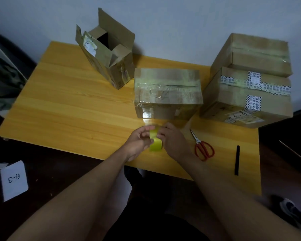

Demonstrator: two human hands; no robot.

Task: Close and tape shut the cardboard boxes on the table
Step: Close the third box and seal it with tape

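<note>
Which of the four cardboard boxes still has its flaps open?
The far-left box, standing tilted near the wall, has its flaps up and a dark interior showing. The middle box and the two stacked at right are closed and taped.

1. Table (76,101): wood-grain top, smooth, yellow, slight sheen.
2. Boxes, e.g. the centre box (167,91): matt brown cardboard under glossy clear tape.
3. Scissors (202,146): metal blades, glossy red handles.
4. Tape roll (155,144): glossy yellow.

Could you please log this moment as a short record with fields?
hands: left hand and right hand both grip the tape roll
tape: a clear strip runs from the roll to the middle box
open box: far left, flaps up
stacked boxes: right, closed
scissors: lying on the table, right of the hands
</note>
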